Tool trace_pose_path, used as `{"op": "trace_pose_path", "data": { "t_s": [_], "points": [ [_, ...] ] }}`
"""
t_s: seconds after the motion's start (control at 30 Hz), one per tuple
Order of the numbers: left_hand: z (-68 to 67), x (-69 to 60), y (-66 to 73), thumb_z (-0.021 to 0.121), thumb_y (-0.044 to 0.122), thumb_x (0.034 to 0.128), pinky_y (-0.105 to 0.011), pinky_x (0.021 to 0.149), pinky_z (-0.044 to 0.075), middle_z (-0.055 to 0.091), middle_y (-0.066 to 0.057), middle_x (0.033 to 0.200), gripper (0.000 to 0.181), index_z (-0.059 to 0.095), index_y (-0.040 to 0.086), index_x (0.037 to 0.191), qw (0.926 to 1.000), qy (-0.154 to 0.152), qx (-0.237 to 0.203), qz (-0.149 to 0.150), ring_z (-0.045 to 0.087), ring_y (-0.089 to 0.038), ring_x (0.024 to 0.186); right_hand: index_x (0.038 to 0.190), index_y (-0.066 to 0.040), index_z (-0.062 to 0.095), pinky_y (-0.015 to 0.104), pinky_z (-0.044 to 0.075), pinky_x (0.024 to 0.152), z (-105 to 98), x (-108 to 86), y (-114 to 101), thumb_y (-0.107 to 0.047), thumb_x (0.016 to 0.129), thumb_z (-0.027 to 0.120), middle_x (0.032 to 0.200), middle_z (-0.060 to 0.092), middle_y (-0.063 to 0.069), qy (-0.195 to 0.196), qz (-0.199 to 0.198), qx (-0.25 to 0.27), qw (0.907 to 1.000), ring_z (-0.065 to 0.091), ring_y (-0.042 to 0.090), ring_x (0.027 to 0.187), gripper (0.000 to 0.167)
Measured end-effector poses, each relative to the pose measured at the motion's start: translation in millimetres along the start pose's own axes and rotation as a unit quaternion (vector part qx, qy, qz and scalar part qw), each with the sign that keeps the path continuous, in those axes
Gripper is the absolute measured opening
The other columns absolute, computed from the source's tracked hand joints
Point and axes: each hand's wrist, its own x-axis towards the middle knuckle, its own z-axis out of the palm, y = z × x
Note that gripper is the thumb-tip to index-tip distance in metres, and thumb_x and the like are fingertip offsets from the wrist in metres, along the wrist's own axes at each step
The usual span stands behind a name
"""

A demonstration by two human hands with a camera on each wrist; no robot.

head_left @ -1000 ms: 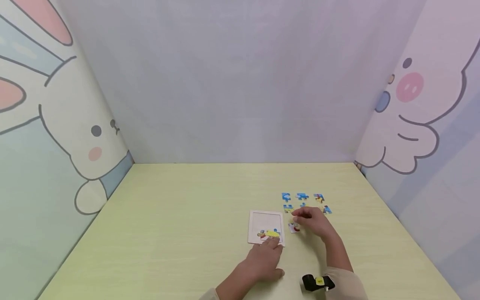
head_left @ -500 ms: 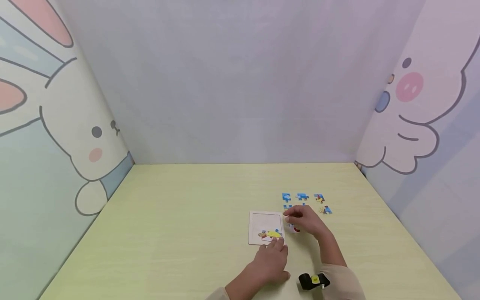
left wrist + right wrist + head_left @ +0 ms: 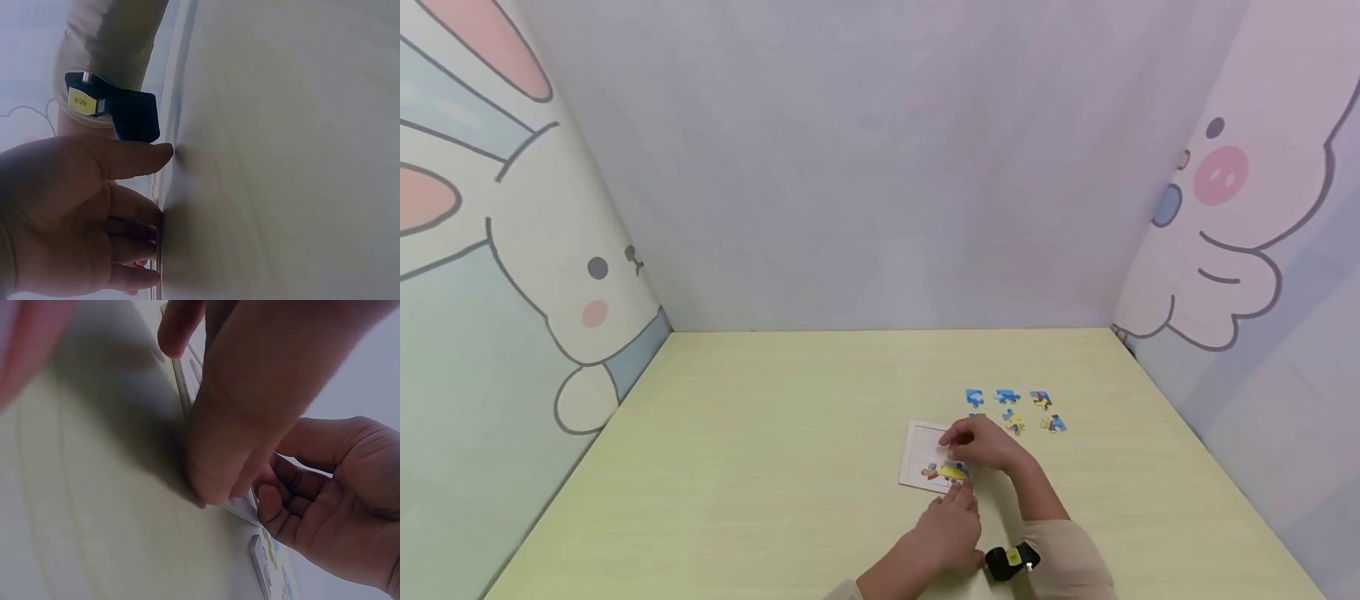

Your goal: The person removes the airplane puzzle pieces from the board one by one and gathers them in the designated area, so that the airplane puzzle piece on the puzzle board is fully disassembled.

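Note:
A white square puzzle tray [image 3: 906, 455] lies on the table in front of the hands. Along its lower edge sit placed puzzle pieces [image 3: 952, 472] with yellow, red and blue print. My left hand [image 3: 951, 529] rests its extended fingertips on the tray's near edge, as the left wrist view [image 3: 69, 219] also has it. Over the tray's right side, my right hand [image 3: 992, 446] pinches with thumb and fingers; the small puzzle piece there is almost wholly hidden. In the right wrist view, both hands meet near the tray edge, and a loose piece [image 3: 259, 565] lies beside it.
Several loose pieces lie beyond the right hand: a blue one [image 3: 974, 397], another blue one [image 3: 1005, 396], a red-and-yellow one [image 3: 1041, 399], a yellow one [image 3: 1013, 422] and one at right [image 3: 1054, 423]. A black wrist device [image 3: 1011, 560] sits on the right cuff.
My right hand has moved left from beside the loose pieces to over the tray, fingers still pinched. The tray has turned slightly, and my left hand has shifted a little right.

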Motion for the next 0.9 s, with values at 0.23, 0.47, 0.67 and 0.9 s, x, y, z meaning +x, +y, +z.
{"op": "trace_pose_path", "data": {
  "t_s": [0.23, 0.47, 0.67, 0.9],
  "points": [
    [0.9, -2.2, -1.2, 0.068, 0.048, 0.0779, -0.032, 0.085, 0.044, 0.041, 0.000, 0.138, 0.062, 0.056, 0.012, 0.127, 0.9995, 0.026, 0.017, -0.006, 0.039, -0.013, 0.125, 0.092, -0.001, 0.070, 0.026, 0.045, 0.061, 5, 10.5, -4, -0.001, 0.082, 0.066, 0.079, 0.063, 0.000, -0.059, -0.027, -0.025, 0.9976, 0.052, 0.012, 0.068, 0.011],
    [2.5, -2.5, -5.7, 0.071, 0.038, 0.0752, -0.031, 0.078, 0.046, 0.044, 0.002, 0.133, 0.056, 0.059, 0.011, 0.122, 0.9991, 0.040, 0.010, 0.008, 0.039, -0.012, 0.124, 0.088, -0.006, 0.072, 0.026, 0.046, 0.059, 9, 25.0, -7, 0.001, 0.077, 0.071, 0.074, 0.063, -0.003, -0.139, -0.023, -0.035, 0.9894, 0.053, 0.010, 0.064, 0.013],
    [-0.5, -3.0, -10.3, 0.071, 0.028, 0.0741, -0.029, 0.077, 0.048, 0.042, 0.003, 0.137, 0.056, 0.057, 0.011, 0.125, 0.9991, 0.030, -0.022, 0.018, 0.036, -0.010, 0.126, 0.085, -0.005, 0.072, 0.024, 0.043, 0.055, 7, 31.6, -8, 0.002, 0.076, 0.072, 0.072, 0.062, 0.000, -0.183, -0.013, -0.041, 0.9821, 0.050, 0.009, 0.061, 0.012],
    [0.1, -6.8, -11.5, 0.069, 0.035, 0.0783, -0.028, 0.082, 0.046, 0.040, 0.002, 0.139, 0.057, 0.054, 0.012, 0.129, 0.9991, 0.031, -0.022, 0.021, 0.036, -0.011, 0.127, 0.083, -0.005, 0.071, 0.023, 0.042, 0.057, 6, 34.0, -8, 0.001, 0.076, 0.073, 0.071, 0.061, -0.001, -0.203, 0.006, -0.044, 0.9781, 0.049, 0.009, 0.062, 0.010]
  ]
}}
